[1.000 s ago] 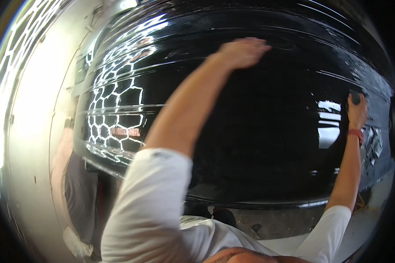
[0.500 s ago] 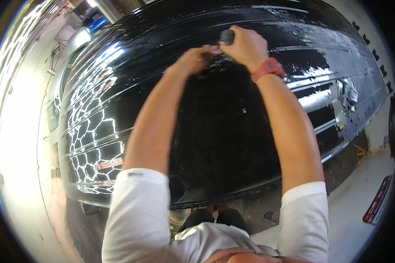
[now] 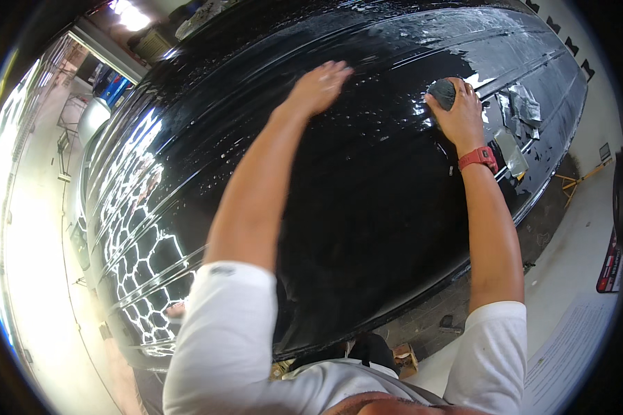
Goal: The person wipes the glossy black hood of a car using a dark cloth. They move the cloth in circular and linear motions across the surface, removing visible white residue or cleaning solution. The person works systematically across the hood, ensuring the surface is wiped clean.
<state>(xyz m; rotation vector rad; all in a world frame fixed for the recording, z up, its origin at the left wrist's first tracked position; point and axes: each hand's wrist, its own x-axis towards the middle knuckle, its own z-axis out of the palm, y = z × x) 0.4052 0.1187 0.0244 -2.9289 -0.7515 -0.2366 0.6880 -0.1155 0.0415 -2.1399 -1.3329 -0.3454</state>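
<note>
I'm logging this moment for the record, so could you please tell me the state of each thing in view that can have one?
Black glossy car panel: wet, beaded with droplets, suds at its far right.
Dark round pad: pressed on the panel under the right hand.
Right hand: gripping the pad.
Left hand: open, flat on the panel.
Red wristband: on the right wrist.

Count, head view: one glossy black car panel (image 3: 367,228), wet with droplets. Hands: two, left hand (image 3: 318,86) and right hand (image 3: 460,117). One dark round pad (image 3: 443,92). One red wristband (image 3: 477,158). White sleeves: two. One red-and-black sign (image 3: 610,263) on the floor (image 3: 574,277).
</note>
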